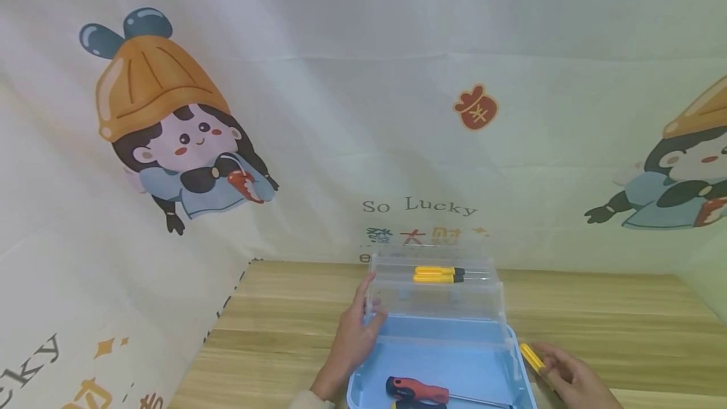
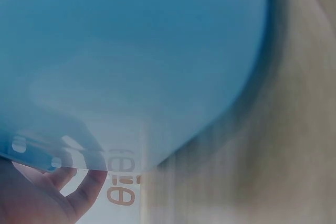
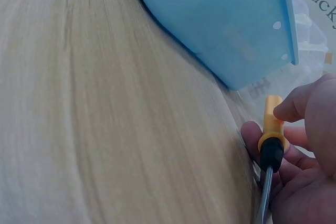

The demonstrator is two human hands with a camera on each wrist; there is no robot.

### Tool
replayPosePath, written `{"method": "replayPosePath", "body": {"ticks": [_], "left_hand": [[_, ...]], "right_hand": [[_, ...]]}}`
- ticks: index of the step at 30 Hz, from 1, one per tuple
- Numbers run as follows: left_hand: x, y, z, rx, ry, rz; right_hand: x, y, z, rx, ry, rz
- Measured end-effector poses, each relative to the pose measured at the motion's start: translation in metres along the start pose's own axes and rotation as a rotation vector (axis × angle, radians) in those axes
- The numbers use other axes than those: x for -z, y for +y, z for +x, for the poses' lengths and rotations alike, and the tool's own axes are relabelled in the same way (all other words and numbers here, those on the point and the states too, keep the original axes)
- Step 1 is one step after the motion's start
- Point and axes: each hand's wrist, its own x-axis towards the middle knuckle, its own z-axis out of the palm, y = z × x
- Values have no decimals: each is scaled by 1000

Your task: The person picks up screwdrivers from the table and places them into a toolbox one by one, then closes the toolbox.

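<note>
A blue toolbox stands on the table with its clear plastic lid raised at the back. At the lid's left edge, my left hand grips the clear plastic; in the left wrist view, thumb and fingers curl by that edge, partly behind the box. My right hand pinches a small yellow screwdriver by its handle, just outside the box's right wall. Its black collar and metal shaft show in the right wrist view. Two yellow screwdrivers lie side by side in the lid's compartment.
Inside the box lies a red-and-black screwdriver. Nearer the front is a black-and-yellow handle, cut off by the frame. The wooden table meets a printed cloth at the back and left.
</note>
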Motion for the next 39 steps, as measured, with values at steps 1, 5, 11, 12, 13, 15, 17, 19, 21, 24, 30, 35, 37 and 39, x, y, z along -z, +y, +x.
{"method": "replayPosePath", "body": {"ticks": [1, 5, 11, 12, 13, 15, 17, 19, 21, 24, 30, 35, 37, 39], "left_hand": [[0, 0, 0, -1, 0, -1], [0, 0, 0, -1, 0, -3], [0, 1, -1, -5, 2, -2], [0, 1, -1, -6, 3, 0], [0, 2, -1, -6, 4, 0], [0, 2, -1, -8, 7, 2], [0, 2, -1, -5, 9, 3], [0, 3, -1, 0, 7, 0], [0, 3, -1, 6, 5, -1], [0, 3, 0, 11, 3, -1], [0, 2, 0, 16, 5, -2], [0, 3, 0, 15, 12, -1], [0, 3, 0, 16, 13, 1], [-1, 3, 0, 16, 12, 2]], "right_hand": [[1, -1, 0, -29, -4, -5], [3, -2, 1, -108, -9, -19], [3, 1, 3, -109, 0, -17], [4, 0, 3, -119, -11, -4], [4, 0, 3, -128, -24, 11], [6, -2, 3, -140, -61, 40], [8, -2, 4, -142, -83, 51], [9, -2, 4, -145, -90, 58], [10, -3, 5, -143, -94, 64], [10, -4, 5, -145, -85, 61], [14, -4, 7, -155, -100, 69], [16, -5, 10, -183, -90, 87], [18, -7, 10, -211, -105, 111], [21, -8, 11, -226, -128, 135]]}}
